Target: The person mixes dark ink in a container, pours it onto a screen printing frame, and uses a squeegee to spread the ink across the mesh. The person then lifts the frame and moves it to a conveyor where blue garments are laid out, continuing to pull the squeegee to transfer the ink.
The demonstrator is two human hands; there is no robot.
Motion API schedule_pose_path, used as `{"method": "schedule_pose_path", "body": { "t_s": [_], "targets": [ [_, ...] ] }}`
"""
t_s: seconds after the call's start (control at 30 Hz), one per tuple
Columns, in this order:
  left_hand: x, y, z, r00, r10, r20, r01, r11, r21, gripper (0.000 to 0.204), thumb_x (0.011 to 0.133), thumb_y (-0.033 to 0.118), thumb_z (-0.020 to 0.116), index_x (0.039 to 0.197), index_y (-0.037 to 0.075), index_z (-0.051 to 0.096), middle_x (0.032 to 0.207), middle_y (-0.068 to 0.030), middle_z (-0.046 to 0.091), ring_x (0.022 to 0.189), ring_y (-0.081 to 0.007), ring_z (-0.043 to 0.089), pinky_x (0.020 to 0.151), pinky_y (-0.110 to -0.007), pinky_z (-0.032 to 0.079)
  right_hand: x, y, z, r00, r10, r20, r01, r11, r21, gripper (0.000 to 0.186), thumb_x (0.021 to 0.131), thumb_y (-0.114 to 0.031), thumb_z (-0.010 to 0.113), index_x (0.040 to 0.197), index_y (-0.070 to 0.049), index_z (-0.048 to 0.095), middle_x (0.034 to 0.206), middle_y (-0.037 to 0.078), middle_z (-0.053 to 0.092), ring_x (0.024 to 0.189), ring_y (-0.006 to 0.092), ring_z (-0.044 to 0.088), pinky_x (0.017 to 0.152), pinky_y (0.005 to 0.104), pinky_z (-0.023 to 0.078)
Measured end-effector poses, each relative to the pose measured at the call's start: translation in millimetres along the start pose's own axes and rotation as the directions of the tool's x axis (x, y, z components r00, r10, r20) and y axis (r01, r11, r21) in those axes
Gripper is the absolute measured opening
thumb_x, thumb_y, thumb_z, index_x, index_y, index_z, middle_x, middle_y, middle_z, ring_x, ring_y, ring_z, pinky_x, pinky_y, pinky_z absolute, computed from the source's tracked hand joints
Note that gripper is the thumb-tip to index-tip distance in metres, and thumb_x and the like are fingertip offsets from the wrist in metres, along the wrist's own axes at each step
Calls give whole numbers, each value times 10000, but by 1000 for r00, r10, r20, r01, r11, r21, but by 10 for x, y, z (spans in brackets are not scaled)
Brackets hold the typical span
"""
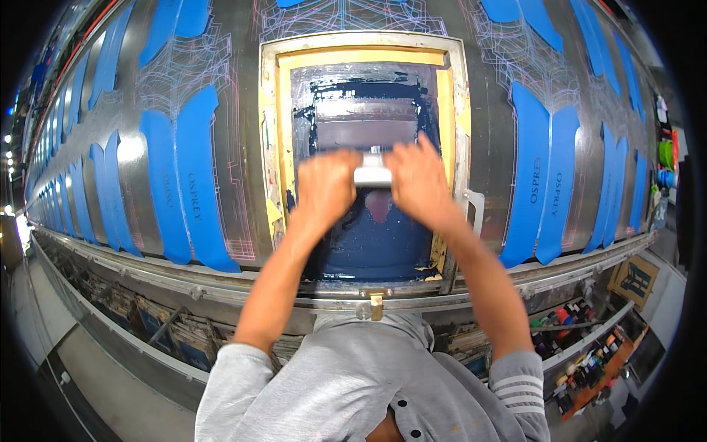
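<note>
Both my hands grip a screen-printing squeegee, its pale handle showing between them. My left hand is wrapped round its left part and my right hand round its right part, slightly blurred. The squeegee stands across a printing screen, about midway along its mesh. Dark blue ink covers the mesh on my side, with a small purplish patch in it. Beyond the squeegee lies a greyer mesh area with dark ink along its edges. Yellowish tape lines the frame's inside. My hands hide the squeegee's ends.
Blue cut fabric pieces with dark printing lie in rows on the long table to the left, and more blue pieces on the right. A metal rail runs along the near edge. Ink containers stand below at right.
</note>
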State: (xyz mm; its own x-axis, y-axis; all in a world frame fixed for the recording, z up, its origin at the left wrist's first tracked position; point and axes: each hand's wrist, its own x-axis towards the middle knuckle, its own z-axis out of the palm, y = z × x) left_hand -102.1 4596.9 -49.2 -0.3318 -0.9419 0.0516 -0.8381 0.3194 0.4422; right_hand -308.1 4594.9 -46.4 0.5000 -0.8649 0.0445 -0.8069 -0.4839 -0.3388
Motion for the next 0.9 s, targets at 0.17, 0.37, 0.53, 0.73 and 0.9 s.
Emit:
{"method": "schedule_pose_path", "body": {
  "t_s": [0.17,0.37,0.53,0.73,0.9],
  "targets": [
    [-1438,597,74,995,-33,89,33,999,2,401,691,-52,668,1066,69,740,1077,-113,771,999,-285,758,803,-403,610,-1313,-792,116,999,42,3,-42,995,86,210,780,-78,650,978,-22,687,891,107,595,881,289,623,1123,626,403],
    [-1794,711,24,1000,9,23,-8,999,-48,352,693,-46,662,1026,55,715,1033,-104,757,983,-293,737,806,-400,583,-1537,-593,-244,956,126,264,-257,793,553,667,780,-389,867,1315,-49,662,1205,139,671,1227,369,598,1153,504,394],
    [-1758,697,81,998,20,59,-19,1000,-25,358,703,-41,660,1041,61,723,1055,-105,768,995,-287,742,821,-413,583,-1307,505,89,556,775,-299,-708,631,317,494,963,-395,700,1286,-23,667,1178,240,656,1039,406,649,904,495,503],
    [-1884,712,84,1000,-14,-10,13,995,-102,373,691,-43,669,1045,57,729,1044,-122,767,1017,-295,739,847,-423,579,-1297,857,138,597,706,-382,-557,707,436,325,997,-276,645,945,29,745,821,190,742,733,328,706,701,454,528],
    [-2148,320,-173,989,-20,-146,-9,981,-194,364,695,-18,686,1049,55,730,995,-119,759,982,-298,736,846,-423,577,-1047,113,-167,633,669,-391,-496,737,459,328,1031,-233,613,856,43,623,678,114,538,645,168,447,619,372,417]
  ]
}}
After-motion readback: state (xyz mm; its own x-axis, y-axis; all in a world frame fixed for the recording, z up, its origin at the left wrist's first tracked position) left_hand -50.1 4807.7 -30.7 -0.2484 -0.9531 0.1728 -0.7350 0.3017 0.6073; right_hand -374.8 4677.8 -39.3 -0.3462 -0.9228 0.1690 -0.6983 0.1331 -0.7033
